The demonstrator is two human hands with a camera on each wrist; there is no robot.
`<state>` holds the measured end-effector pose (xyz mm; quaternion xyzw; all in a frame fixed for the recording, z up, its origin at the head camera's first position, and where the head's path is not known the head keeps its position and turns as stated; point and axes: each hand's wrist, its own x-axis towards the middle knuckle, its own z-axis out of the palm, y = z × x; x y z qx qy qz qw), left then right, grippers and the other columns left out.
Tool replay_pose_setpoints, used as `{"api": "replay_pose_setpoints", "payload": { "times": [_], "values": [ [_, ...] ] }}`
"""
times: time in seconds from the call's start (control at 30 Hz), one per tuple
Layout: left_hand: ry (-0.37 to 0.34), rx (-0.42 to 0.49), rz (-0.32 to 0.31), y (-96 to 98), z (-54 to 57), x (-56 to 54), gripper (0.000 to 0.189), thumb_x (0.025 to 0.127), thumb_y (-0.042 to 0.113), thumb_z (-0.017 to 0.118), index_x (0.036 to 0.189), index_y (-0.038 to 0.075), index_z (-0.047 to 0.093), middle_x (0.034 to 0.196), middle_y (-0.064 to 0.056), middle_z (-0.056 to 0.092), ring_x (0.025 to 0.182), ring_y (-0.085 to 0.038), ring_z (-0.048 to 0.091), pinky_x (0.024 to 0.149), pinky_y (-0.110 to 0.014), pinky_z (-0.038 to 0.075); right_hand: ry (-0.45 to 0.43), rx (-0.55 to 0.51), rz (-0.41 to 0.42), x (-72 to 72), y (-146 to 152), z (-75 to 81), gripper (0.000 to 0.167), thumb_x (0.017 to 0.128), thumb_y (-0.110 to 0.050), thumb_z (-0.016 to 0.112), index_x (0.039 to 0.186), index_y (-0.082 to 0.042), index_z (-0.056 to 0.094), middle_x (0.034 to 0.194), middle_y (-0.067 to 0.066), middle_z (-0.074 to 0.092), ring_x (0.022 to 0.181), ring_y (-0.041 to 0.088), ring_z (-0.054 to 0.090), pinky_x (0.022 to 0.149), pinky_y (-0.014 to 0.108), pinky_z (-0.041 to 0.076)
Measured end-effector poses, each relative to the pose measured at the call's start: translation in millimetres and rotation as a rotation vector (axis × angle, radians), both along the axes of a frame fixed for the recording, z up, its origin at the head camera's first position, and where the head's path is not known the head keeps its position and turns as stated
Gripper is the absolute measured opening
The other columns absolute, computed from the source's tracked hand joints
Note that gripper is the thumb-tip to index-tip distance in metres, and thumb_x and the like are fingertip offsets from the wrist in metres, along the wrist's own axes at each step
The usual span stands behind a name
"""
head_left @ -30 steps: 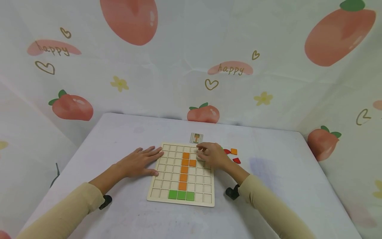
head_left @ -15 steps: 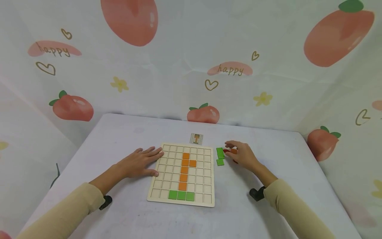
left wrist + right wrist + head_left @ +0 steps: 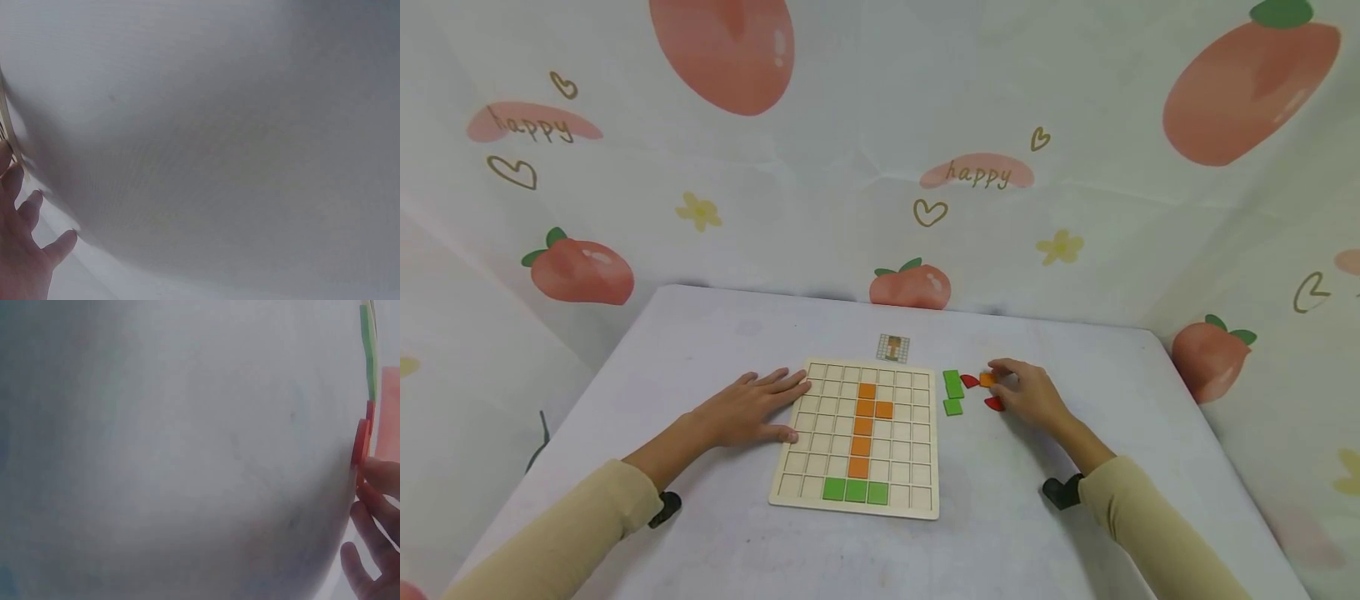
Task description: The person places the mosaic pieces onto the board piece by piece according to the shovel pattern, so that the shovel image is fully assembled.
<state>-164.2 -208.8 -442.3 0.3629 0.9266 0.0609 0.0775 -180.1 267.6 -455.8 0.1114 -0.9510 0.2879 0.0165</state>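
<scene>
In the head view, a pale wooden grid board [image 3: 898,463] lies on the table with a column of orange square tiles [image 3: 861,446] and a row of green tiles [image 3: 855,490] in it. My left hand [image 3: 748,408] lies with spread fingers at the board's left edge, fingertips and thumb on its rim. To the right of the board, my right hand [image 3: 1030,397] pinches a loose orange square tile [image 3: 987,380] between thumb and finger. Two red rounded pieces, one left of that tile [image 3: 969,381] and one below it [image 3: 994,404], lie close by.
Loose green tiles [image 3: 953,384] lie just off the board's right edge. A small patterned card [image 3: 893,347] is behind the board. White fabric with a peach print [image 3: 910,286] hangs along the table's far edge.
My right hand has moved from the board's upper right to the loose pieces, then slightly farther right around the orange tile, uncovering the green and red pieces. My left hand has stayed put.
</scene>
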Motion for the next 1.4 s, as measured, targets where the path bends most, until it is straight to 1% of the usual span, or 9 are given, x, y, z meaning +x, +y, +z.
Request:
{"api": "replay_pose_setpoints", "payload": {
  "times": [0.3, 0.57, 0.77, 0.97, 1.13, 1.27, 1.4],
  "values": [
    [-0.005, -0.004, 0.005, 0.1, -2.6, -1.2, 0.087, 0.092, 0.069, 0.050, 0.157, 0.015, 0.033, 0.162, -0.006, 0.028, 0.147, -0.035, 0.027, 0.109, -0.065, 0.028, 0.007, -0.013, 0.001, 1.2, 2.8, -1.6, 0.041, 0.090, -0.006, 0.073, 0.129, 0.002, 0.063, 0.119, 0.018, 0.068, 0.114, 0.036, 0.061, 0.100, 0.054, 0.047],
    [0.004, -0.018, 0.001, 0.5, -1.4, -1.2, 0.087, 0.091, 0.069, 0.050, 0.157, 0.015, 0.033, 0.162, -0.007, 0.029, 0.147, -0.035, 0.028, 0.109, -0.064, 0.029, 0.018, -0.011, 0.004, 0.5, 1.5, -0.3, 0.040, 0.090, -0.006, 0.073, 0.128, 0.001, 0.063, 0.115, 0.016, 0.070, 0.107, 0.033, 0.063, 0.097, 0.053, 0.049],
    [0.007, -0.031, 0.000, 0.9, -0.2, -0.9, 0.086, 0.092, 0.068, 0.051, 0.157, 0.015, 0.033, 0.162, -0.007, 0.029, 0.147, -0.035, 0.028, 0.109, -0.065, 0.029, 0.019, -0.009, 0.006, -1.4, -5.1, 4.6, 0.038, 0.091, -0.006, 0.071, 0.128, 0.000, 0.064, 0.117, 0.016, 0.069, 0.108, 0.033, 0.062, 0.097, 0.054, 0.048],
    [0.006, -0.045, 0.004, 1.3, 1.2, -0.5, 0.087, 0.091, 0.069, 0.051, 0.157, 0.015, 0.033, 0.162, -0.007, 0.029, 0.147, -0.035, 0.028, 0.109, -0.065, 0.028, 0.050, 0.000, 0.026, -2.0, -19.4, 10.6, 0.037, 0.091, -0.004, 0.071, 0.127, 0.000, 0.064, 0.117, 0.017, 0.069, 0.106, 0.033, 0.063, 0.095, 0.053, 0.050],
    [0.013, -0.050, 0.001, 1.7, 2.6, 0.1, 0.086, 0.091, 0.068, 0.052, 0.157, 0.014, 0.034, 0.162, -0.007, 0.030, 0.147, -0.035, 0.028, 0.109, -0.065, 0.028, 0.076, -0.003, 0.078, -2.3, -39.7, 15.6, 0.037, 0.089, -0.005, 0.073, 0.126, 0.000, 0.066, 0.116, 0.015, 0.070, 0.106, 0.031, 0.065, 0.096, 0.054, 0.049],
    [0.012, -0.043, 0.003, 1.8, 2.8, 0.4, 0.086, 0.091, 0.067, 0.052, 0.156, 0.014, 0.035, 0.162, -0.007, 0.031, 0.147, -0.035, 0.028, 0.109, -0.065, 0.028, 0.101, -0.013, 0.143, -4.1, -57.2, 17.0, 0.037, 0.088, -0.005, 0.076, 0.123, 0.000, 0.067, 0.113, 0.012, 0.071, 0.101, 0.028, 0.066, 0.093, 0.050, 0.052],
    [0.017, -0.042, 0.000, 1.3, 1.6, -0.4, 0.086, 0.091, 0.069, 0.050, 0.156, 0.014, 0.034, 0.162, -0.007, 0.030, 0.147, -0.035, 0.028, 0.109, -0.065, 0.028, 0.108, -0.016, 0.203, -4.8, -75.8, 18.7, 0.037, 0.088, -0.006, 0.075, 0.124, -0.001, 0.067, 0.115, 0.009, 0.071, 0.101, 0.025, 0.065, 0.091, 0.045, 0.054]
  ]
}}
